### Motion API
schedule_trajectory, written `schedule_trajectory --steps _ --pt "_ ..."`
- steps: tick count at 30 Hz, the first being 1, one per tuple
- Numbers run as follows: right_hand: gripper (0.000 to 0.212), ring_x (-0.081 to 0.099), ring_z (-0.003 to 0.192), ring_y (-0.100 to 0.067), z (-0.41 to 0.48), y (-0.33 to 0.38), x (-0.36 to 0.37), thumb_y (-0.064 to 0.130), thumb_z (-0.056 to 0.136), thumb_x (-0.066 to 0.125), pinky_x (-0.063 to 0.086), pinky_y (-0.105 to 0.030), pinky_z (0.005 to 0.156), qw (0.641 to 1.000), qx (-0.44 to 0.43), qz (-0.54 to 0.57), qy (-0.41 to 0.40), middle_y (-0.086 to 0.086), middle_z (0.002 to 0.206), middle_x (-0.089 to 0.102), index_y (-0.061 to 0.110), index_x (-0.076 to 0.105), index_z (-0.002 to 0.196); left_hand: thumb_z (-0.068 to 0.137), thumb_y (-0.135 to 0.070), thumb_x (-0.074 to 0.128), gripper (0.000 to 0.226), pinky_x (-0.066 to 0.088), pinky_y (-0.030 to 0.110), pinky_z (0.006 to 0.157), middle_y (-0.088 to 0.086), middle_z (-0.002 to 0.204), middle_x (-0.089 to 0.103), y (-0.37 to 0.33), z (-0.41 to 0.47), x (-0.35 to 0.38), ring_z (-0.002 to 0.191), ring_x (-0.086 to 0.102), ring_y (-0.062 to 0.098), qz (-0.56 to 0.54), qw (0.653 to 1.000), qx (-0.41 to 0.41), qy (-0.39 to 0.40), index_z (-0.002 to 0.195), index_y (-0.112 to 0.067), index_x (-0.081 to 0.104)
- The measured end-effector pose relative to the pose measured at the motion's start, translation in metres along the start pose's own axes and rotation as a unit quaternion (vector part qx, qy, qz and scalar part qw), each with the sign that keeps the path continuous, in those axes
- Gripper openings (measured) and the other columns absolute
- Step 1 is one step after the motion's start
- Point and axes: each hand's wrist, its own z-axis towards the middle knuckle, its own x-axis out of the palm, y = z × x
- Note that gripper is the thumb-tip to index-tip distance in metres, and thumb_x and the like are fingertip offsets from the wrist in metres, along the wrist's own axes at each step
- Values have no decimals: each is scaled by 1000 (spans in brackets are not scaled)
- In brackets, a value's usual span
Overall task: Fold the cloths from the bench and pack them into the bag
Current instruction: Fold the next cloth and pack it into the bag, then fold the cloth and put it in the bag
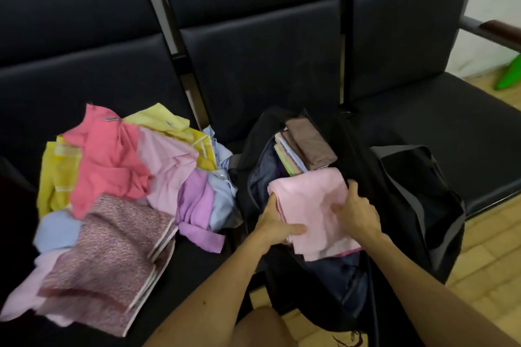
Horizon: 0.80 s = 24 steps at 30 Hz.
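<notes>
Forearms enter from below. I see the left grip (275,222) pinching the folded pink cloth (310,200), thumb on top, while the right grip (356,213) curls round its right edge. It sits in the open black bag (417,191), against the folded stack (313,146). Loose cloths (112,177) heap on the surface (423,110), left.

A pile of loose cloths (118,183) lies on the left seat of the bench (253,51), and just to its right the open bag (408,186) sits on the next seat (its near end reaches past the seat's front edge). Inside the bag, a stack of folded cloths (304,146) sits at the far end. In front of it a folded cloth (310,197) lies across the opening, the left hand (275,222) gripping its left edge and the right hand (356,213) its right.
</notes>
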Motion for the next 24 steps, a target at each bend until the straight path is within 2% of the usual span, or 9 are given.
schedule_trajectory --steps 2,4,7,10,12,14,18,21,24 --pt "72 60 110 -41 -11 3 1 34 96 58 48 -45 88 1000 5 -25 5 -22 126 59 9 16 149 55 -22 93 109 59 48 87 -3 131 57 1 -9 0 118 57 24 -7 1000 14 -14 145 -40 34" --pt "68 56 116 -39 -24 6 2 38 94 59 48 -46 93 998 -7 -70 -3 -18 128 59 11 22 144 67 -13 87 87 60 47 85 -2 122 59 2 -22 0 106 64 21 -15 998 39 -36 138 -36 42" --pt "63 45 128 -37 -52 21 2 42 92 61 41 -47 100 989 -40 -128 -54 -12 139 51 15 34 142 78 -7 80 51 61 40 79 -6 107 59 6 -53 -14 82 67 15 -16 988 116 -104 118 -30 56" --pt "51 54 118 -38 -81 51 13 31 90 66 45 -47 96 985 -136 -45 -100 -16 128 59 12 51 134 83 -11 78 29 55 29 64 -1 92 67 21 -86 -48 75 64 12 -35 977 154 -145 98 -31 63" --pt "40 60 105 -39 -108 83 28 23 86 71 49 -46 88 975 -203 15 -86 -17 114 66 10 60 123 83 -15 78 21 51 27 63 -3 78 69 44 -110 -81 68 63 10 -24 968 161 -191 87 -32 67" --pt "30 64 98 -35 -132 116 45 19 83 73 51 -42 82 965 -246 72 -48 -11 103 70 12 65 111 81 -15 80 16 52 29 61 -4 68 68 67 -134 -112 60 61 8 0 957 162 -240 78 -26 69" --pt "16 68 96 -21 -173 174 93 24 86 71 52 -32 84 960 -249 106 77 0 99 75 20 70 102 81 -23 81 10 53 22 71 -8 73 71 119 -177 -165 70 65 6 113 936 114 -312 79 -19 72" --pt "9 67 93 -10 -194 206 130 21 85 73 50 -26 91 953 -223 137 155 8 91 72 25 69 92 87 -31 73 13 54 34 75 -8 85 69 159 -194 -191 79 65 12 229 911 76 -335 87 -19 69" --pt "18 67 96 -12 -204 229 162 18 84 73 50 -30 93 946 -222 131 197 12 84 68 33 63 84 93 -32 63 14 51 37 70 -2 105 64 183 -197 -207 91 65 23 342 866 69 -359 100 -19 64"
